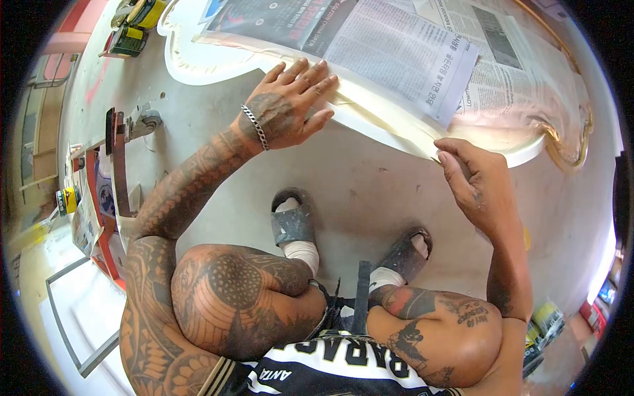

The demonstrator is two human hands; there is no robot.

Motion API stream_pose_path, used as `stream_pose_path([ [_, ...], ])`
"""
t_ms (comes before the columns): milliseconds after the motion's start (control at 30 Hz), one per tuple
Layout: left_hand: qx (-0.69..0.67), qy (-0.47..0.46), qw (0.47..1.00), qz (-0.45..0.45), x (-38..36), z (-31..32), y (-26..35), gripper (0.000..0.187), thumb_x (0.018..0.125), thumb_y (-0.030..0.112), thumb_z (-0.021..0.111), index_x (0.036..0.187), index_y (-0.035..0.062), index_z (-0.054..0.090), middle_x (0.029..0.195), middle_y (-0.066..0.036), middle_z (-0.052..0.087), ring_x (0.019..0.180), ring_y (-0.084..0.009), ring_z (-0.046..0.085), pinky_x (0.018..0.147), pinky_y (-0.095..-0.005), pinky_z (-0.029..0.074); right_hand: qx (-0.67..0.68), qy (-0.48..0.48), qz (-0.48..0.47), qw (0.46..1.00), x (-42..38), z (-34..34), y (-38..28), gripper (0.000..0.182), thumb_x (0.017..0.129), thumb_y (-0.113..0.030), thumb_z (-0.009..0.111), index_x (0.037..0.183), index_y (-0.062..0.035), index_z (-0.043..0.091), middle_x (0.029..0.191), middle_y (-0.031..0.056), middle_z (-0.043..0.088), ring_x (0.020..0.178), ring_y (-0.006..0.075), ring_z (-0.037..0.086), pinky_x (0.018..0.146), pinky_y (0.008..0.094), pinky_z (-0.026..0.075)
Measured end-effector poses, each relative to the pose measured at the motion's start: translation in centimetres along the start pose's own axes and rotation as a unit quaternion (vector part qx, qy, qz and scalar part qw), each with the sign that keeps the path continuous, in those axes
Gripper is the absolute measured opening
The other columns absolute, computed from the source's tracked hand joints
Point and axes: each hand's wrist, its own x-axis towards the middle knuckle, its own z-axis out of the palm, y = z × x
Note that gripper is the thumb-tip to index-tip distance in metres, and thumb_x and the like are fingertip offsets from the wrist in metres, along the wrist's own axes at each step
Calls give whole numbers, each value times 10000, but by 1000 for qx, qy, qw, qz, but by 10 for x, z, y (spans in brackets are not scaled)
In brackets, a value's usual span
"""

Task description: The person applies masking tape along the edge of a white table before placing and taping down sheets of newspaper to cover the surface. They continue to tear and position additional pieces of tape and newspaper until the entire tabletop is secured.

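Observation:
A white panel [191,63] with curved edges lies at the top, covered with newspaper [403,59] and clear film. A strip of pale masking tape [376,117] runs along the newspaper's near edge. My left hand [284,105], with a chain bracelet at the wrist, rests on the tape's left part, its fingers apart. At the right end of the strip my right hand [472,175] pinches the tape between thumb and index finger. Gold-coloured trim [574,155] shows at the panel's right end.
Cans [129,39] stand at the upper left, and more cans [545,323] at the lower right. A red and black stand with a metal clamp [146,122] is at the left. My sandalled feet are on the grey floor [343,185] below the panel. A grey frame [66,317] lies lower left.

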Motion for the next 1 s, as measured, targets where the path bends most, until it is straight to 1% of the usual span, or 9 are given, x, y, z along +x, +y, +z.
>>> stream_pose_path([
  [200, -11, -17, 1000, 5, 4, -2, 15, 600, 1042, 491, 478, 1523, 132, 462, 1595, -153, 422, 1453, -426, 402, 1212, -573, 283, -7, 14, -4, 1000, 0, 0, -1, 199, 943, -145, 647, 1059, -4, 725, 847, 202, 718, 743, 338, 700, 701, 386, 535],
  [300, -23, -15, 1000, 10, 8, -5, 26, 616, 1035, 504, 487, 1523, 129, 461, 1598, -153, 416, 1449, -447, 398, 1219, -580, 266, -28, 22, -30, 999, 2, 0, 2, 192, 941, -143, 649, 1048, -4, 727, 853, 201, 719, 750, 345, 699, 700, 390, 533],
  [433, -34, -32, 999, 10, 12, -10, 37, 646, 1033, 527, 479, 1529, 114, 450, 1602, -161, 406, 1451, -467, 383, 1217, -587, 270, -23, 19, -14, 999, 6, -2, -1, 184, 939, -141, 649, 1035, -4, 726, 848, 201, 714, 748, 355, 693, 695, 395, 529],
  [633, -25, -37, 999, 7, 12, -5, 39, 676, 1038, 543, 462, 1531, 81, 438, 1598, -189, 399, 1469, -457, 360, 1223, -569, 271, -43, 3, -10, 999, 9, -5, -3, 174, 935, -142, 653, 1026, -14, 726, 837, 196, 705, 740, 359, 682, 691, 397, 526],
  [700, -39, -42, 998, 1, 12, -4, 35, 689, 1041, 543, 454, 1533, 60, 429, 1597, -201, 396, 1479, -428, 358, 1230, -551, 265, -46, 4, -22, 999, 7, -5, -4, 169, 931, -142, 655, 1023, -18, 725, 835, 194, 703, 736, 368, 675, 687, 402, 525],
  [800, -50, -35, 998, -35, 10, 4, 21, 689, 1049, 527, 449, 1533, 36, 423, 1595, -212, 395, 1490, -386, 358, 1238, -530, 255, -23, 27, -38, 999, 2, -7, -8, 149, 935, -104, 666, 1036, -9, 721, 778, 156, 690, 667, 273, 657, 654, 350, 507],
  [867, -35, -41, 996, -71, 9, 7, 7, 671, 1061, 498, 439, 1532, 21, 418, 1594, -205, 401, 1501, -350, 351, 1244, -521, 240, 23, 36, -25, 999, 2, -13, -6, 132, 952, -72, 660, 1041, 1, 722, 749, 99, 672, 649, 171, 605, 630, 295, 475],
  [900, -38, -44, 996, -72, 7, 5, 0, 667, 1063, 494, 434, 1531, 18, 418, 1595, -201, 402, 1502, -349, 348, 1243, -522, 240, 47, 40, -16, 998, 2, -16, -7, 124, 960, -56, 657, 1044, 7, 723, 734, 71, 663, 640, 120, 580, 618, 267, 459],
  [1000, -34, -56, 995, -71, 5, 1, -14, 648, 1072, 475, 419, 1527, 13, 420, 1598, -179, 406, 1508, -334, 339, 1238, -530, 247, 93, 53, -13, 994, 3, -29, -20, 120, 983, -39, 643, 1047, 21, 724, 758, 23, 642, 673, 53, 519, 609, 222, 416],
])
